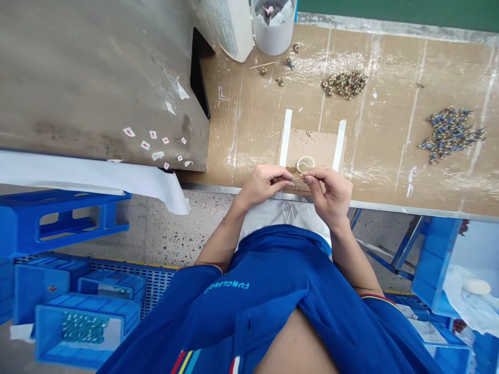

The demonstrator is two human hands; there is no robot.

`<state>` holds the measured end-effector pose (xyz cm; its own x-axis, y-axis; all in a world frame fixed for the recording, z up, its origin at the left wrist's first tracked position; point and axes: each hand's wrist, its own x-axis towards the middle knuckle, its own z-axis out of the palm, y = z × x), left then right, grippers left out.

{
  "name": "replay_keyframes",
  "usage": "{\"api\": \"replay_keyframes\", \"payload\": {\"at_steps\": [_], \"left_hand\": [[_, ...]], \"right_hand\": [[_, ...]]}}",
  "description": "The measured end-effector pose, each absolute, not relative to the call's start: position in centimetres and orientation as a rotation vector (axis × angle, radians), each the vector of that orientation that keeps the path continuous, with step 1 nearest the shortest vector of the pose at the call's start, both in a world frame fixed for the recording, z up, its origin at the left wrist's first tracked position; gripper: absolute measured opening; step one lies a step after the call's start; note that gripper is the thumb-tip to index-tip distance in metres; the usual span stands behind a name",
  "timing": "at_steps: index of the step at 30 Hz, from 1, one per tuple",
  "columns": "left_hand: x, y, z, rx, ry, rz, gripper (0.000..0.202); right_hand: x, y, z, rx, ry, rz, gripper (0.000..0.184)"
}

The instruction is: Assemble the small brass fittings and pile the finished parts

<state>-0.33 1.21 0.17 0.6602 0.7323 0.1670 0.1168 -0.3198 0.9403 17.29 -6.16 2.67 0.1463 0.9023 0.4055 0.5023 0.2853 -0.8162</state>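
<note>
Close to the table's front edge, my left hand (265,183) and my right hand (330,189) face each other with fingertips pinched. My right hand grips a thin wooden toothpick (298,178) that points toward my left fingertips. Something small is pinched in my left hand, mostly hidden by the fingers. Just beyond the fingers lies a small white ring-shaped dish (305,164) on a cardboard piece (322,143), which two white tape strips (286,136) hold down. Farther off are a pile of small brass-coloured parts (344,84) and a larger pile of blue-and-brass parts (451,132).
A white tub (274,31) and a white bottle (234,28) stand at the back. Another toothpick (262,65) lies near a few loose parts. Left is a metal surface (97,78) with small red-marked stickers (145,145). Blue crates (83,327) sit below.
</note>
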Motion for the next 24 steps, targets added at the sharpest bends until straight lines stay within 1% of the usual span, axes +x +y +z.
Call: {"api": "replay_keyframes", "payload": {"at_steps": [6,14,24], "left_hand": [[-0.34,1.14,0.10,1.827,0.659,0.748,0.015],[-0.41,1.32,-0.07,1.832,0.640,0.728,0.009],[-0.44,1.35,0.02,1.819,0.649,0.702,0.009]], "right_hand": [[17.30,-5.98,3.00,-1.329,-1.595,0.408,0.014],[17.08,-6.02,2.88,-1.326,-1.585,0.401,0.014],[17.12,-6.09,2.98,-1.330,-1.583,0.417,0.015]]}}
